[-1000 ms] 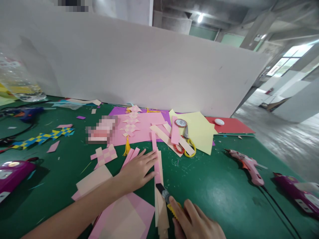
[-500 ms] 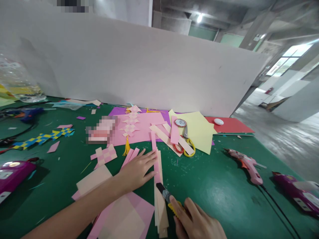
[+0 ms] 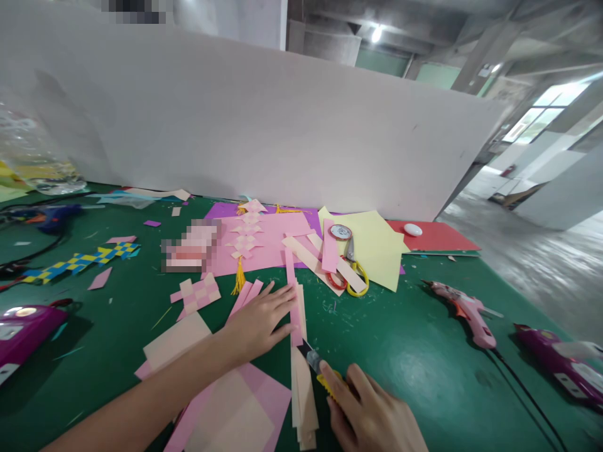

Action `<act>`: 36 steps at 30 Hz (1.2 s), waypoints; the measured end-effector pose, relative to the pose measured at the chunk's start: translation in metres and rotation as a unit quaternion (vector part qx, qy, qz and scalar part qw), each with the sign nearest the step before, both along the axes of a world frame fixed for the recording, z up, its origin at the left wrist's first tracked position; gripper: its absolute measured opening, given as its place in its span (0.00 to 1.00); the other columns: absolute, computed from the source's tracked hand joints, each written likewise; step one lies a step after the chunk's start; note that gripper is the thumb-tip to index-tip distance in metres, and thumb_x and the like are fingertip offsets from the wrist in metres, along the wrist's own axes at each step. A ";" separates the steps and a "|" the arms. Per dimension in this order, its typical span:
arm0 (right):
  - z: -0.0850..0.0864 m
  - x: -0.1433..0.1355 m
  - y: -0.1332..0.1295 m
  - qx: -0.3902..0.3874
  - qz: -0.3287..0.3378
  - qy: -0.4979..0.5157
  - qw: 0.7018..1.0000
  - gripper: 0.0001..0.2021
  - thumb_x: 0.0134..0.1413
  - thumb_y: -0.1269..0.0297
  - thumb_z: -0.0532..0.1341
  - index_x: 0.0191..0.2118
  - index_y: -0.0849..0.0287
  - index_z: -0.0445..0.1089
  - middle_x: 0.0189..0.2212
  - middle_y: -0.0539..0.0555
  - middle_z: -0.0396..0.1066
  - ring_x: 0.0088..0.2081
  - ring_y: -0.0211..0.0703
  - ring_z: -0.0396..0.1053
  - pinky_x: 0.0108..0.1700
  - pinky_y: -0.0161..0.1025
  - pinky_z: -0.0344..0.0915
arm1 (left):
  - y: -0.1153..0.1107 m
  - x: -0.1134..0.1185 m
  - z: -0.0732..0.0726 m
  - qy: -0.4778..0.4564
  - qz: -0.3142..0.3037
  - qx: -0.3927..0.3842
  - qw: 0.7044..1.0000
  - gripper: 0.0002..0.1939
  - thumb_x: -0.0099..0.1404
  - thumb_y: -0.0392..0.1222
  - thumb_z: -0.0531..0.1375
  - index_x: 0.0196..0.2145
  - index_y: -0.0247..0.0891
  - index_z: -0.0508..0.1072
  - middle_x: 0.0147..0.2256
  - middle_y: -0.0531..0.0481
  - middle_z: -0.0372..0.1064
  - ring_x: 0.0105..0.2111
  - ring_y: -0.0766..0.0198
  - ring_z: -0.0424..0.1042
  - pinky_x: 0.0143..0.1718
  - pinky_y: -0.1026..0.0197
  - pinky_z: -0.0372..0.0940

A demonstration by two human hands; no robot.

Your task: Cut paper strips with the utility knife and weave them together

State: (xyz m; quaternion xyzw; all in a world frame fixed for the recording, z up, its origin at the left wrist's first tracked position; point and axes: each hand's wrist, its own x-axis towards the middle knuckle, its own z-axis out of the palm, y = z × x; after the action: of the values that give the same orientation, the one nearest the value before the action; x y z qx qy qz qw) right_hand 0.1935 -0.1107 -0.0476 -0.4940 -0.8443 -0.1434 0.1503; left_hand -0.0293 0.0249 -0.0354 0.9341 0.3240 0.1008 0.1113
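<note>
My left hand [image 3: 264, 315] lies flat with its fingers spread, the fingertips resting on a narrow pink paper strip [image 3: 295, 323]. Under that strip runs a stack of long cream paper strips [image 3: 305, 392], pointing toward me. My right hand [image 3: 374, 405] is wrapped round a yellow utility knife [image 3: 325, 378]. The knife's dark blade touches the near end of the pink strip, at its right edge. Left of the strips, cream and pink paper squares [image 3: 235, 408] lie partly under my left forearm. Two short pink strips [image 3: 245, 295] show just beyond my left hand.
Scissors [image 3: 358, 279] and a tape roll [image 3: 340, 232] lie among paper on the green table [image 3: 386, 351]. A pink glue gun [image 3: 464, 311] with a cord is at the right. Woven paper pieces [image 3: 195, 294] lie at the left. A white board [image 3: 264, 125] stands behind.
The knife has shifted slightly up and to the right, its blade now at the pink strip's right edge. My right hand moved a little with it. My left hand stays in place.
</note>
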 end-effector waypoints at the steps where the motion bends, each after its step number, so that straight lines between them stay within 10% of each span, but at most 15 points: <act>1: 0.000 0.000 0.001 -0.005 -0.002 0.002 1.000 0.19 0.55 0.68 0.51 0.52 0.58 0.65 0.28 0.52 0.67 0.22 0.36 0.69 0.16 0.28 0.59 | 0.000 0.000 0.000 0.002 0.001 -0.001 1.000 0.26 0.69 0.53 0.45 0.61 0.40 0.54 0.62 0.46 0.49 0.62 0.56 0.48 0.62 0.46 0.43; 14: 0.005 0.001 0.010 -0.044 -0.021 -0.017 0.999 0.20 0.55 0.68 0.53 0.54 0.59 0.63 0.28 0.52 0.66 0.24 0.38 0.69 0.19 0.32 0.62 | 0.001 -0.001 0.004 0.003 -0.006 -0.010 1.000 0.32 0.66 0.58 0.47 0.62 0.40 0.51 0.62 0.46 0.48 0.62 0.56 0.47 0.62 0.46 0.43; 36: 0.007 -0.001 0.007 -0.033 0.008 -0.016 0.999 0.20 0.54 0.68 0.52 0.54 0.59 0.63 0.28 0.53 0.67 0.24 0.38 0.69 0.18 0.31 0.60 | -0.001 0.005 0.008 -0.030 -0.025 -0.018 0.999 0.12 0.69 0.43 0.48 0.43 0.39 0.69 0.58 0.45 0.58 0.61 0.58 0.51 0.61 0.47 0.46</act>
State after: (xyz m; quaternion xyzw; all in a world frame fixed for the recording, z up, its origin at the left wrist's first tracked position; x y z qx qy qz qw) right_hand 0.1925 -0.1034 -0.0409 -0.4894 -0.8548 -0.1226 0.1214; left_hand -0.0240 0.0234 -0.0277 0.9363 0.2985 0.1202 0.1404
